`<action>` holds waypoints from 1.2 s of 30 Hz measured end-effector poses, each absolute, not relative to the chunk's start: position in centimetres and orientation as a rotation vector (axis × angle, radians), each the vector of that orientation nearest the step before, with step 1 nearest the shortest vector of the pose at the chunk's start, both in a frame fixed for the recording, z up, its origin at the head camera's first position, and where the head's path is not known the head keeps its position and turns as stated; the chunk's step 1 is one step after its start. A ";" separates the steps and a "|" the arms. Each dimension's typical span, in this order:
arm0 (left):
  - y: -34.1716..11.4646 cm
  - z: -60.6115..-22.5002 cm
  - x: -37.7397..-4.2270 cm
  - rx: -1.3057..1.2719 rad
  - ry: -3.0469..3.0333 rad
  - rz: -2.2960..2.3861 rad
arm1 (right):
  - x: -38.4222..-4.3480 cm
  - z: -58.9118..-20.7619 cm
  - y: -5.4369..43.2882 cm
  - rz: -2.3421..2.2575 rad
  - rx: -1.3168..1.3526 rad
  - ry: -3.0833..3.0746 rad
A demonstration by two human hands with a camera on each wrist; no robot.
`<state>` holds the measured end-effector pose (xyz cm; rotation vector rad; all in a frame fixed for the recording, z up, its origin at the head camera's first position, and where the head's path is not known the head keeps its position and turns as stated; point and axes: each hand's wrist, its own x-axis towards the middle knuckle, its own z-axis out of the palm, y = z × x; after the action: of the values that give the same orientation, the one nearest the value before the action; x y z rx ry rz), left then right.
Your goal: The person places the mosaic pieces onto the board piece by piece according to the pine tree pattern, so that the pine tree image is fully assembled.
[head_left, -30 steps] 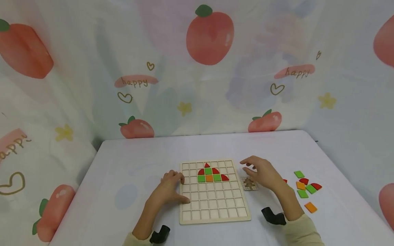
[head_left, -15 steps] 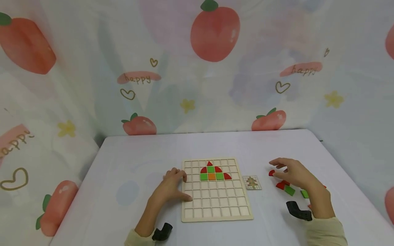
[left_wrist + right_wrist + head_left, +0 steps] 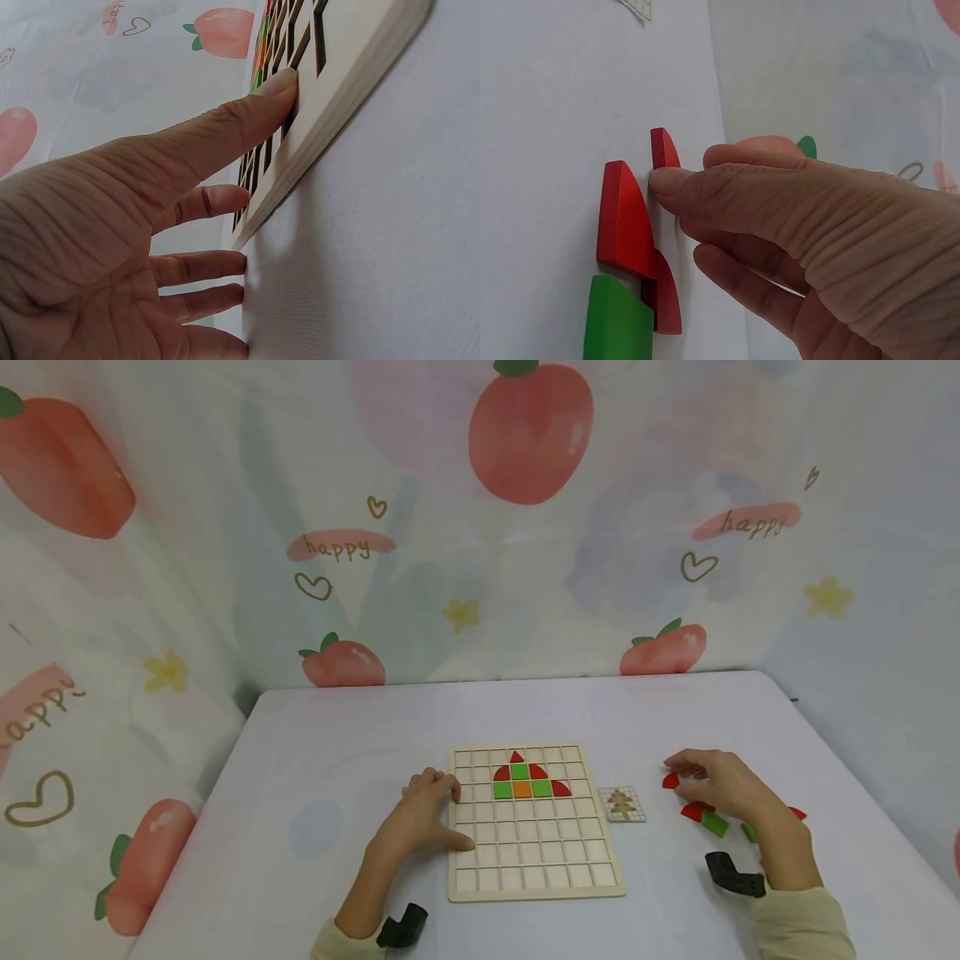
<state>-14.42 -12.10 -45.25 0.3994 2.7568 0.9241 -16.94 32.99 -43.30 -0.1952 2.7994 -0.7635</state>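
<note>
My left hand point(image 3: 422, 814) rests at the left edge of a pale wooden grid board point(image 3: 536, 892). Its thumb point(image 3: 259, 112) lies on the rim, and its spread fingers reach along the side. Set in the grid is a small pattern of red, green and orange pieces, with an orange square point(image 3: 521, 789) in its lower row. On the right, my right hand point(image 3: 723, 783) is over loose pieces. Its thumb point(image 3: 697, 191) overlaps a red quarter-round block point(image 3: 664, 148) lying on the table; the index finger point(image 3: 731, 155) appears apart from it.
A small card point(image 3: 622, 805) with a tree pattern lies right of the board. Below my right hand are another red block point(image 3: 622, 217) and a green block point(image 3: 619, 322). Further pieces are partly hidden by the right forearm. The white table point(image 3: 345, 743) meets a printed cloth backdrop.
My right hand has moved right, from beside the card to the loose pieces, and come down at the red block. The left hand stays at the board. The head view has shifted slightly.
</note>
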 end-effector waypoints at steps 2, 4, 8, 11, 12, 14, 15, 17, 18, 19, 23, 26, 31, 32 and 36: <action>-12.1 -45.3 -14.4 0.396 2.754 0.928 | -17.0 -43.4 33.0 -0.758 -0.202 2.809; -12.1 -45.3 -14.4 0.396 2.749 0.940 | -17.1 -43.5 33.0 -0.758 -0.211 2.818; -12.1 -45.1 -14.4 0.401 2.744 0.955 | -17.2 -43.6 32.9 -0.740 -0.255 2.856; -12.1 -45.0 -14.3 0.404 2.750 0.940 | -17.2 -43.7 32.8 -0.731 -0.272 2.876; -12.1 -45.0 -14.4 0.405 2.753 0.935 | -17.3 -43.7 32.7 -0.729 -0.276 2.876; -12.1 -45.1 -14.4 0.407 2.758 0.925 | -17.3 -43.8 32.6 -0.725 -0.261 2.874; -12.1 -45.1 -14.4 0.408 2.758 0.923 | -17.3 -43.8 32.5 -0.723 -0.250 2.872; -12.1 -45.2 -14.4 0.409 2.759 0.922 | -17.4 -43.8 32.4 -0.715 -0.232 2.868; -12.1 -45.2 -14.4 0.411 2.760 0.922 | -17.4 -43.8 32.4 -0.715 -0.224 2.865; -12.1 -45.2 -14.4 0.414 2.761 0.922 | -17.3 -43.8 32.3 -0.714 -0.211 2.866; -12.2 -45.1 -14.4 0.416 2.766 0.918 | -17.3 -43.9 32.2 -0.722 -0.216 2.883; -12.2 -45.1 -14.4 0.408 2.765 0.918 | -17.3 -43.9 32.2 -0.740 -0.225 2.890; -11.9 -45.1 -14.5 0.402 2.762 0.929 | -17.1 -43.6 32.1 -0.772 -0.220 2.887; -11.9 -45.1 -14.5 0.400 2.763 0.927 | -17.1 -43.6 32.0 -0.773 -0.223 2.893; -12.0 -45.0 -14.5 0.382 2.766 0.923 | -17.1 -43.4 31.4 -0.783 -0.293 2.933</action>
<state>-14.45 -12.02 -45.02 0.3822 2.7658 0.9228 -17.08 31.38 -43.44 -0.2927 2.9331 -0.7826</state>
